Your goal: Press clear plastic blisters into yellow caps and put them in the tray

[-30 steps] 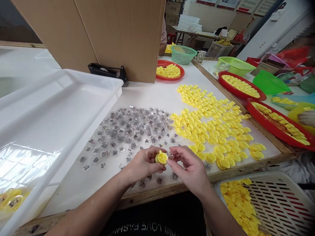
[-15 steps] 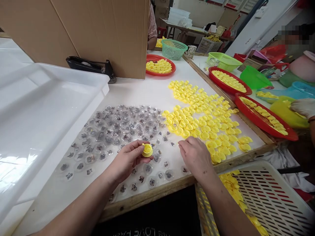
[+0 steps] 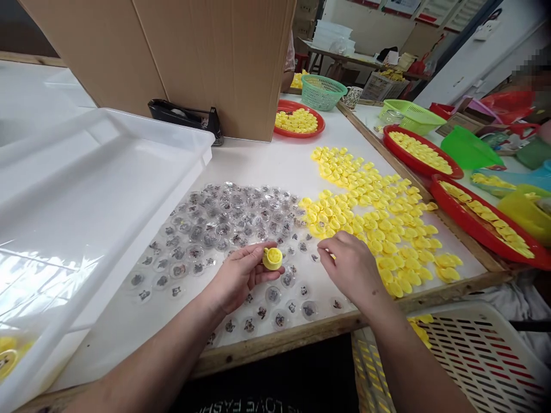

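Note:
A small round yellow plastic piece (image 3: 272,258) with a raised rim and a little loop is pinched between the thumb and fingers of my left hand (image 3: 241,275), its hollow side facing up. My right hand (image 3: 355,269) hovers to the right of it, fingers curled and tips together; whatever they hold, if anything, is hidden. Under and beyond my left hand lie many clear round discs (image 3: 272,295) with small dark printed pictures. Many similar yellow pieces (image 3: 387,229) are spread over the white table (image 3: 258,163), past my right hand.
At left stands a white tray (image 3: 150,123), with yellow pieces in its near corner. A cardboard box (image 3: 215,63) and a black tape dispenser (image 3: 185,116) stand behind. Red plates (image 3: 486,229) of yellow pieces lie right, beyond a wooden strip. A white basket (image 3: 477,344) sits below the table edge.
The view has turned left, so everything sits farther right and yellow pieces in the tray's near corner now show. My left hand still holds the yellow piece; my right hand stays curled.

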`<action>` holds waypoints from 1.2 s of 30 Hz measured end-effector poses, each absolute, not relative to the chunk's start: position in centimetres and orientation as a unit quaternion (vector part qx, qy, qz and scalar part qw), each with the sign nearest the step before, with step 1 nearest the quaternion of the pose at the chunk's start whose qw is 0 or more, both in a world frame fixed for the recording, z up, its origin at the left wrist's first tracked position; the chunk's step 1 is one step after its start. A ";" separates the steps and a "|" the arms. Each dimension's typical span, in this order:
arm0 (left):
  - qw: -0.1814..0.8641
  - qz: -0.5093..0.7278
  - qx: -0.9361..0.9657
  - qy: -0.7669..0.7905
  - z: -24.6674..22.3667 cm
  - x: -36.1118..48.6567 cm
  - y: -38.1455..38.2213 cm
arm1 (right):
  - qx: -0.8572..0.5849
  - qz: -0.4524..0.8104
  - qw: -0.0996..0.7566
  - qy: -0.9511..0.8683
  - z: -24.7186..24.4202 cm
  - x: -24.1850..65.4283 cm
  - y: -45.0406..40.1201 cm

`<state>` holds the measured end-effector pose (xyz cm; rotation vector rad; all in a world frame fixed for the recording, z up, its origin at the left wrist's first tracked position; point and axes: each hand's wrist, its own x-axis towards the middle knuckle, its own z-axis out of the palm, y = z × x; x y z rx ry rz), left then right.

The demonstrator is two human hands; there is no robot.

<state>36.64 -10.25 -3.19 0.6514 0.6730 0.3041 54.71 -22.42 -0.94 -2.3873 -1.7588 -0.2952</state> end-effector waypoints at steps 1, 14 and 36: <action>0.884 0.145 0.309 0.320 -3.2 36.6 -10.3 | -0.785 -0.082 0.154 -0.594 -0.4 53.9 -22.2; 0.876 0.188 0.319 0.309 -2.9 36.5 -9.6 | -0.711 0.068 0.309 -0.628 -0.4 50.6 -22.1; 0.867 0.214 0.325 0.312 -3.1 36.2 -9.3 | -0.674 0.275 0.412 -0.548 -1.3 49.0 -23.2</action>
